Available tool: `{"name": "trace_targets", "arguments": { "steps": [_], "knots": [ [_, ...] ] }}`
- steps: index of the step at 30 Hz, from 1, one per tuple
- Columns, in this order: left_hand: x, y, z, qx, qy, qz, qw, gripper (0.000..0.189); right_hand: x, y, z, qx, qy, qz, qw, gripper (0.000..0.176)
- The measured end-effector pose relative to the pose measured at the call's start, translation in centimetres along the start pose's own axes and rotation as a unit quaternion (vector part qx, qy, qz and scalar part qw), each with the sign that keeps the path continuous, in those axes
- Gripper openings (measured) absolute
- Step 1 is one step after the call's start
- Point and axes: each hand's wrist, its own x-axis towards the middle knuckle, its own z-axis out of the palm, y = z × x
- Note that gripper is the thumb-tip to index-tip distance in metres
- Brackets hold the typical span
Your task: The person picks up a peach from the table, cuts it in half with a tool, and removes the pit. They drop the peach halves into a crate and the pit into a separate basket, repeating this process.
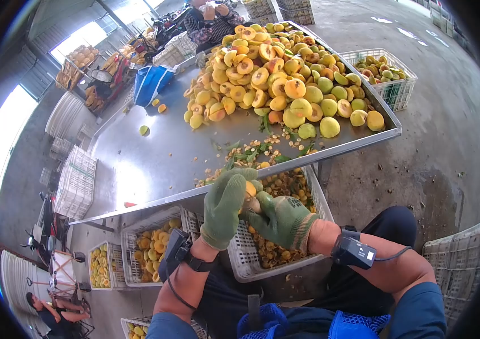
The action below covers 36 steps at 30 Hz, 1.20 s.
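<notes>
Both of my hands wear green gloves and meet above a white crate [244, 260] of fruit scraps, just in front of the metal table's near edge. My left hand [224, 206] is closed around a yellow fruit piece [249, 189], which shows between its fingers. Against that piece, my right hand [286, 219] is closed on a small tool with a light handle [254, 207]; its working end is hidden. Beyond them, a large heap of halved and whole yellow-green fruit [268, 73] lies on the metal table [155, 152], with pits and leaves scattered near the edge.
Crates of fruit stand at the lower left [132, 257] and beyond the table's right side [395, 93]. A blue bag [152, 85] lies on the table. One person [212, 22] is behind the table, another [53, 313] sits far left. Stacked crates [460, 265] stand right.
</notes>
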Motion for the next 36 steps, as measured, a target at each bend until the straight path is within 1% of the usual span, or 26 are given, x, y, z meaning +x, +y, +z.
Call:
{"name": "trace_targets", "arguments": {
  "steps": [2, 5, 7, 8, 11, 14, 17, 20, 23, 26, 28, 29, 32, 35, 36],
  "knots": [
    [-0.3, 0.2, 0.4, 0.003, 0.012, 0.007, 1.0, 0.043, -0.1, 1.0, 1.2, 0.06, 0.014, -0.036, 0.997, 0.021],
    [-0.7, 0.0, 0.7, 0.005, 0.049, 0.055, 0.997, 0.043, -0.1, 0.5, 2.4, 0.224, 0.009, -0.018, 0.974, 0.029],
    [-1.0, -0.1, 0.8, 0.001, 0.066, 0.075, 0.995, 0.044, 0.0, -0.1, 2.6, 0.333, -0.052, 0.064, 0.939, 0.032],
    [-1.1, -0.2, 0.8, -0.002, 0.075, 0.085, 0.994, 0.044, -0.1, -0.5, 2.5, 0.384, -0.082, 0.105, 0.914, 0.034],
    [-1.2, -0.6, 0.4, -0.007, 0.069, 0.102, 0.992, 0.04, 0.2, -1.9, -0.3, 0.426, -0.203, 0.201, 0.858, 0.037],
    [-1.2, -0.2, 0.6, -0.024, 0.07, 0.106, 0.992, 0.04, 1.0, -2.4, -2.1, 0.39, -0.271, 0.248, 0.844, 0.039],
    [-1.0, 0.4, 0.8, 0.001, 0.057, 0.096, 0.994, 0.04, 0.6, -1.0, -0.1, 0.384, -0.182, 0.148, 0.893, 0.037],
    [-0.6, 0.5, 0.3, -0.005, 0.014, 0.052, 0.999, 0.04, 0.8, -0.4, -0.2, 0.237, -0.129, 0.076, 0.96, 0.035],
    [-0.7, 0.0, 0.7, -0.02, 0.04, 0.065, 0.997, 0.04, 0.8, -1.6, -1.3, 0.291, -0.183, 0.167, 0.924, 0.033],
    [-1.0, -0.4, 1.5, -0.036, 0.066, 0.123, 0.99, 0.039, 0.6, -2.1, -1.4, 0.379, -0.197, 0.208, 0.88, 0.033],
    [-0.8, -0.1, 1.4, -0.006, 0.058, 0.102, 0.993, 0.039, 0.9, -0.7, -0.6, 0.262, -0.158, 0.12, 0.945, 0.031],
    [-0.7, -0.1, 1.4, 0.008, 0.054, 0.091, 0.994, 0.039, 0.9, -0.1, -0.4, 0.199, -0.137, 0.076, 0.967, 0.031],
    [-0.5, -0.1, 1.1, 0.002, 0.037, 0.06, 0.998, 0.044, 0.8, -1.0, -1.2, 0.135, -0.129, 0.067, 0.98, 0.029],
    [-0.5, 0.4, 0.4, 0.007, -0.008, 0.002, 1.0, 0.045, 0.8, -0.4, -1.1, 0.109, -0.162, 0.069, 0.978, 0.03],
    [-0.5, 0.4, 0.4, -0.001, -0.001, 0.003, 1.0, 0.045, 0.8, -0.4, -1.1, 0.136, -0.165, 0.074, 0.974, 0.031]
  ]
}}
